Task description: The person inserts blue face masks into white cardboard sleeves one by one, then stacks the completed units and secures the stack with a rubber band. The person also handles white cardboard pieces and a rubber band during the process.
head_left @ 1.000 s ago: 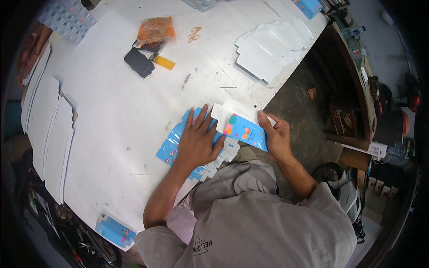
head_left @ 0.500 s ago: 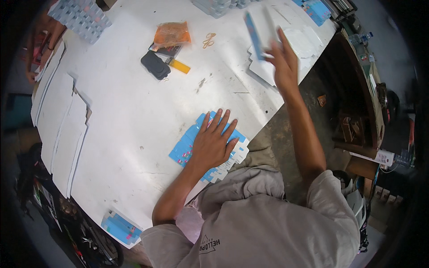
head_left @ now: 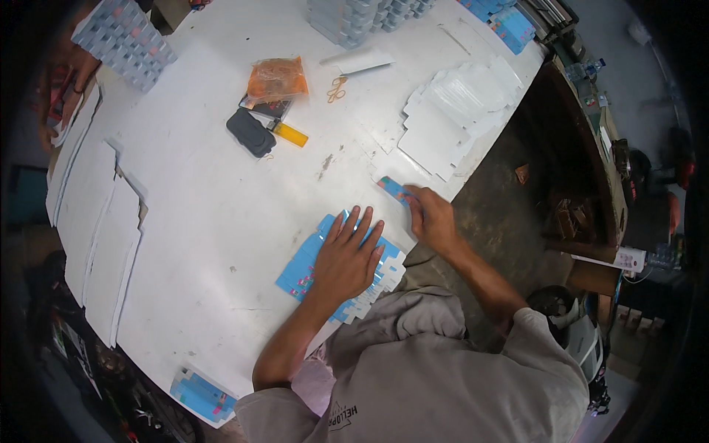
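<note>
The head camera — a wide fisheye, the left one of two worn side by side — looks steeply down from above the person's grey shirt (head_left: 443, 376) and out over the white tabletop (head_left: 199, 207). Its picture is upright and unmirrored. The shirt fills the lower part at close range; the left hand (head_left: 350, 258) and right hand (head_left: 434, 220) sit around the centre, with the floor (head_left: 484, 214) showing past the tabletop's right edge. Straight edges bend toward the rim — the corners are black.
</note>
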`<state>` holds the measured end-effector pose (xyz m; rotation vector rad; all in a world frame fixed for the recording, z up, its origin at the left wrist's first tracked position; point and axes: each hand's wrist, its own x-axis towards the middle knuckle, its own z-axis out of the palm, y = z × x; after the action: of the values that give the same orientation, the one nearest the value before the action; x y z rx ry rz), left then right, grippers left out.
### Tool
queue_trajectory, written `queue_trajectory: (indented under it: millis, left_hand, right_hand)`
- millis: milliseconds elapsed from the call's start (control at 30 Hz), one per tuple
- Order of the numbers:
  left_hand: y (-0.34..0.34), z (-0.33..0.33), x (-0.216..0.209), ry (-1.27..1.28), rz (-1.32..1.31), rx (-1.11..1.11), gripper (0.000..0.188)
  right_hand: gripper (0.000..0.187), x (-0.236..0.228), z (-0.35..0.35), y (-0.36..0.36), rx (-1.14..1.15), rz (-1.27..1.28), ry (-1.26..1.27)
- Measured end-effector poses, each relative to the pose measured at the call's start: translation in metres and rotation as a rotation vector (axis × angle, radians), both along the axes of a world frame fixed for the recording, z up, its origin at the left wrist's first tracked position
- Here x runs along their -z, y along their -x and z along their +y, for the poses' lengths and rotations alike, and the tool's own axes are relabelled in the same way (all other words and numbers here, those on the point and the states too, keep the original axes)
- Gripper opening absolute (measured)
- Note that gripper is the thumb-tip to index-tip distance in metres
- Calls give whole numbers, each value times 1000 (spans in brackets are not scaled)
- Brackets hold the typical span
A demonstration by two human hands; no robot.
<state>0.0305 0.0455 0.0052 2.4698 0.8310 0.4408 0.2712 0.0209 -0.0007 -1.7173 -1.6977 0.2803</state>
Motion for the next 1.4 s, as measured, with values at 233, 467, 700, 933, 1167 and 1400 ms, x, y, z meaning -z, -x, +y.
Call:
queue_trajectory:
  millis: [233, 467, 700, 933, 1167, 1400]
  left_hand:
    - [-6, -5, -6, -100, 105, -23, 61]
    - [-2, 2, -6, -25, 106, 98, 67]
    - [-7, -6, 9, 139, 6, 50, 57]
    - [-9, -4, -8, -99, 137, 61, 64]
    - [-7, -3, -4, 38, 13, 63, 61]
    - [-11, -9, 17, -18, -29, 9, 56]
  right_hand:
    - [41, -16, -13, 20, -100, -40, 274]
    - [35, -16, 7, -3, 136, -140, 63]
    - [39, -11, 11, -6, -131, 18, -37]
    - [32, -33, -19, 31, -178, 448, 680]
    - [39, -18, 46, -33, 179, -477, -157]
    - [38, -21, 8, 6, -165, -176, 50]
